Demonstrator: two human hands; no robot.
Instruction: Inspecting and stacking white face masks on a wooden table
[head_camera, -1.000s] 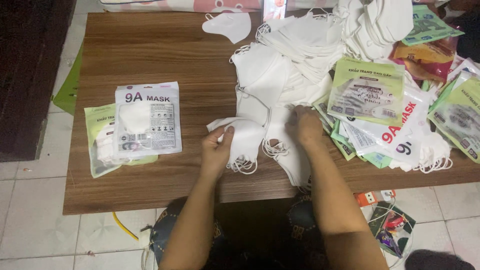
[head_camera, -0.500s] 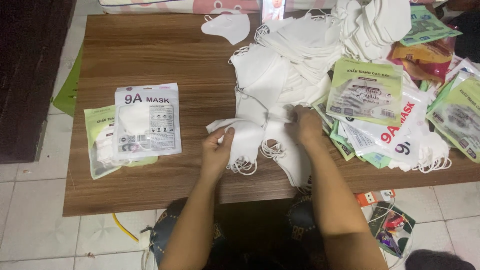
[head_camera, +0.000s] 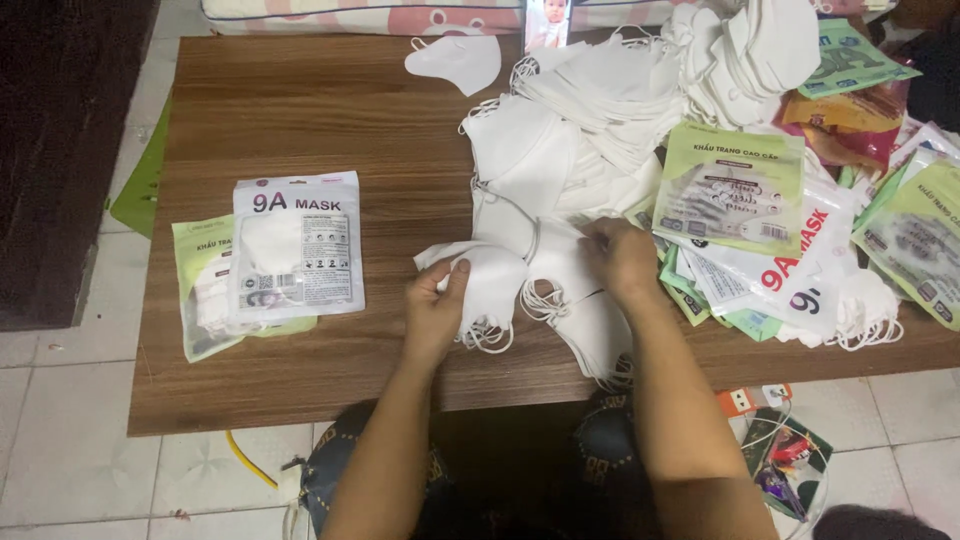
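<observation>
**Both hands on the small stack of white masks at the table's near edge**

Going from the left, I see two filled mask packets on the wooden table (head_camera: 300, 110): a green packet (head_camera: 205, 290) lying under a white packet (head_camera: 296, 245), well apart from my hands. My left hand (head_camera: 435, 310) comes next; its fingers are curled and the thumb presses onto the left side of a small stack of white face masks (head_camera: 505, 275), so it grips that end. The stack lies near the table's front edge, ear loops spilling toward me. My right hand (head_camera: 622, 262) rests on the stack's right part, fingers bent down and pinching the top mask. Behind both hands spreads a large heap of loose white masks (head_camera: 610, 110), with one single mask (head_camera: 460, 62) lying apart at the far edge. Right of my right hand lies a pile of empty printed packets (head_camera: 760, 210), green and white, overlapping each other.
</observation>
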